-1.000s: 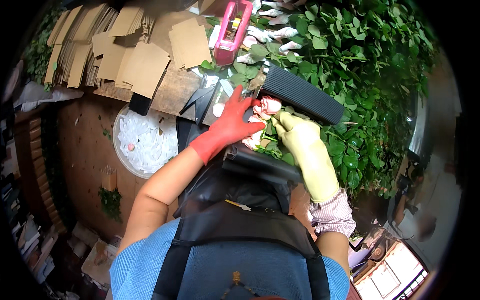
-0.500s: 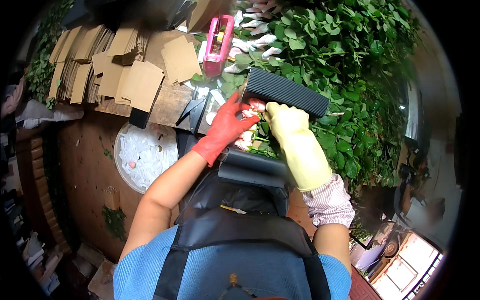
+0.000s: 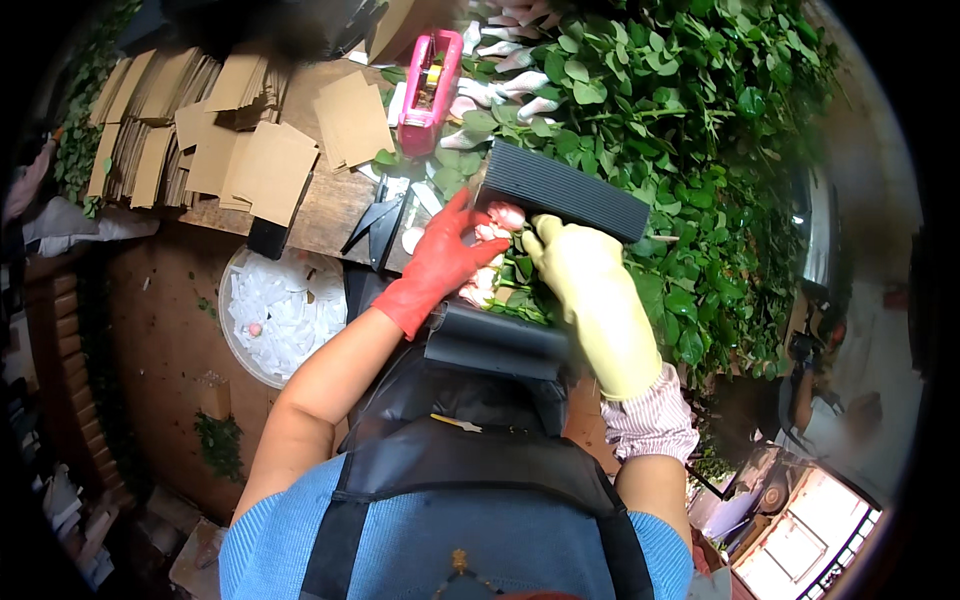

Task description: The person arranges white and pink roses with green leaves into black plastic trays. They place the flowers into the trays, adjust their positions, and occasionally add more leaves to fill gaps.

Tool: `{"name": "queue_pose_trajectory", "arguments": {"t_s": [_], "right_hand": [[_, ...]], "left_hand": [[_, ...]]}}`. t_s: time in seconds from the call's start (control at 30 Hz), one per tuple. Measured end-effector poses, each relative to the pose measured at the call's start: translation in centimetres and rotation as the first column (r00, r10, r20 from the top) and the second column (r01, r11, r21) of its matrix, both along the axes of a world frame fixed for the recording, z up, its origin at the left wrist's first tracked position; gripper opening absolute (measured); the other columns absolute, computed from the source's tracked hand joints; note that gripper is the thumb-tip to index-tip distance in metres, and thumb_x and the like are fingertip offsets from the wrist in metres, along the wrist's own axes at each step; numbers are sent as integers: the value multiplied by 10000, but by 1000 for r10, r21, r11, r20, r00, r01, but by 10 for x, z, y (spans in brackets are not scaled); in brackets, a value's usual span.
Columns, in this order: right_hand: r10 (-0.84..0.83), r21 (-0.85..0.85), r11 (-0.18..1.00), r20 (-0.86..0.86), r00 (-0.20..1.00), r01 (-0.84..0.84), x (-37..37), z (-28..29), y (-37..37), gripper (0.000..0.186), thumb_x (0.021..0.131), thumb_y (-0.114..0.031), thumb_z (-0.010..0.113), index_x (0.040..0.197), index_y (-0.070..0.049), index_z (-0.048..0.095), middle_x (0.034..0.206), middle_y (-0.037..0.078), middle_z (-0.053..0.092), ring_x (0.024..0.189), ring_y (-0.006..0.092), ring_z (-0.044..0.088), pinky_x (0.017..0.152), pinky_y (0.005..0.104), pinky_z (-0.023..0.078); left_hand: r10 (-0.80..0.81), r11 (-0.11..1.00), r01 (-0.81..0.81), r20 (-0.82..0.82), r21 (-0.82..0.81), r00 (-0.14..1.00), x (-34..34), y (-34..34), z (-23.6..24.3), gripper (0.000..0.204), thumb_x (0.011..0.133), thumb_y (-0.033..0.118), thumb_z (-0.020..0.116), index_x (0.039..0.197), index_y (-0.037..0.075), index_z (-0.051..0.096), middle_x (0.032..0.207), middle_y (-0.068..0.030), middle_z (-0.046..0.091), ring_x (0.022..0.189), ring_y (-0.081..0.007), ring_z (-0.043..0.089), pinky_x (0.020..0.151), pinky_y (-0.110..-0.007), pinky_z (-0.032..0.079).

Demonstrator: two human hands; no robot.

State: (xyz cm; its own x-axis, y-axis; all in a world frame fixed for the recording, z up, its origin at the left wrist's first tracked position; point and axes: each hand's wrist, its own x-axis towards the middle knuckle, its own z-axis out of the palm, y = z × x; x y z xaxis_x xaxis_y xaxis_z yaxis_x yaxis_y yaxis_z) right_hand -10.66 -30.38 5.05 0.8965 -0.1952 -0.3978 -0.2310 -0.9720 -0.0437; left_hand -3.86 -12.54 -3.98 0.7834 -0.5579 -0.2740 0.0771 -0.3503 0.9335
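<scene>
My left hand (image 3: 435, 268), in a red glove, rests at the head end of several pink roses (image 3: 506, 215), its thumb and fingers apart against the blooms. The roses lie side by side, with green stems (image 3: 522, 300) running to the right. My right hand (image 3: 575, 262), in a long pale-yellow glove, hovers over the stems just right of the top bloom. Its fingers are bent and slightly apart, with nothing visible between them. A dark ribbed panel (image 3: 565, 190) stands beyond the roses, and a dark smooth panel (image 3: 495, 340) lies on the near side.
Stacked brown cardboard pieces (image 3: 270, 170) cover the table's left. A pink tape dispenser (image 3: 428, 95) and black scissors (image 3: 376, 222) lie nearby. Leafy stems (image 3: 690, 150) heap up on the right, beside white-wrapped flower heads (image 3: 520, 85). A tub of white scraps (image 3: 285, 310) stands below.
My right hand has drawn slightly right, away from the top rose, and its fingers have loosened. My left hand stays at the blooms. The whole view has shifted a little.
</scene>
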Motion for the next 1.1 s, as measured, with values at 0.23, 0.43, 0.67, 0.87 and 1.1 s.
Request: {"name": "queue_pose_trajectory", "arguments": {"t_s": [0.23, 0.43, 0.67, 0.87, 1.1], "right_hand": [[-22, -30, 999, 87, 996, 24, -5, -16, 0, 318, 1041, -460, 582, 1093, -159, 670, 869, 128, 760, 822, 365, 741, 779, 474, 578], [24, 161, 980, 471, 882, -113, -40, -15, -14, 215, 916, -340, 763, 1068, -190, 731, 825, 97, 743, 749, 330, 720, 731, 459, 575], [-49, 305, 927, 676, 735, -219, -59, 16, -26, 318, 865, -287, 809, 1137, -122, 795, 753, 53, 706, 697, 281, 675, 686, 400, 531], [-130, 363, 895, 767, 628, -258, -69, 15, -27, 372, 934, -409, 747, 1113, -88, 803, 810, 40, 740, 709, 255, 672, 701, 372, 526], [-289, 525, 851, 453, 843, 10, -60, 10, -12, 260, 951, -388, 735, 1065, -161, 794, 882, 94, 773, 792, 289, 730, 725, 413, 565]], "left_hand": [[23, 999, -22, 29, -44, 999, -3, -4, -23, 702, 828, 311, 882, 1383, -15, 602, 1471, -184, 593, 1383, -289, 544, 1159, -402, 419], [-88, 995, 93, 117, -36, 989, -2, -2, -35, 709, 855, 253, 846, 1451, 29, 535, 1469, -192, 555, 1363, -309, 528, 1152, -417, 424], [1, 997, -3, -21, -77, 1000, -6, -5, -30, 443, 822, 343, 870, 1189, 128, 746, 1643, -239, 382, 1495, -392, 407, 1205, -452, 375], [4, 999, -6, -33, -53, 999, -4, -2, -27, 419, 818, 349, 866, 1169, 143, 768, 1637, -256, 383, 1491, -394, 418, 1206, -454, 375], [-1, 1000, 1, 22, -1, 1000, -4, -2, -24, 744, 838, 184, 830, 1486, 25, 503, 1285, -112, 673, 1240, -234, 601, 1107, -371, 456]]}}
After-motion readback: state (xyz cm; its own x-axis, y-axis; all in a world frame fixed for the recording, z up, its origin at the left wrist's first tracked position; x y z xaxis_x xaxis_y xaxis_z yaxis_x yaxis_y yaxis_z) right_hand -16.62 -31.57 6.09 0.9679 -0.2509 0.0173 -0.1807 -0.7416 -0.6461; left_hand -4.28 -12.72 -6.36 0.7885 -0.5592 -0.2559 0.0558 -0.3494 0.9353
